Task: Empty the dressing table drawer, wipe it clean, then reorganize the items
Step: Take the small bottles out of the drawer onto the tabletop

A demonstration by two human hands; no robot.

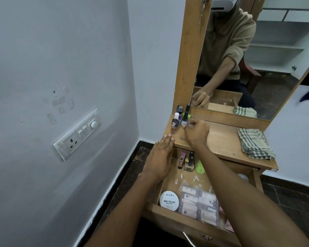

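The wooden drawer [175,213] stands pulled out under the dressing table top [221,139]. Inside lie a white round nail polish remover tub [169,200], a clear pouch of sachets [199,205], a pink tube [181,158], a gold-capped bottle [189,164] and a green item [200,166]. Several nail polish bottles [175,125] stand at the top's left corner. My right hand [196,133] pinches the base of a tall black-capped bottle [185,115] there. My left hand [160,157] lies flat, fingers straight, on the top's front left edge.
A folded checked cloth [255,144] lies on the right side of the table top. The mirror [248,59] rises behind it. A switch and socket panel [77,135] sits on the left wall. The drawer's metal handle [188,237] is at the bottom.
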